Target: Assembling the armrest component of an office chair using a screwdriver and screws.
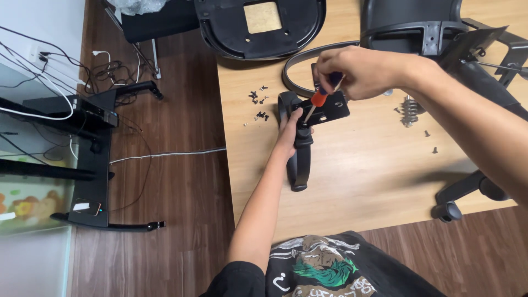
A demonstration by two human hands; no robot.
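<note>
A black chair armrest (300, 165) lies on the wooden table (357, 181), with a flat black mounting bracket (330, 109) at its far end. My left hand (290, 127) grips the armrest just below the bracket. My right hand (352, 71) holds a screwdriver (320, 97) with an orange and dark handle, its tip pointing down at the bracket. Small black screws (258, 98) lie scattered on the table left of the armrest.
A black seat base (261, 27) lies upside down at the table's far edge. A chair back and mechanism (434, 33) sit at the far right, with a metal spring (410, 110) and loose screws nearby. Chair casters (451, 210) stand right. Cables and a black stand (93, 165) cover the floor left.
</note>
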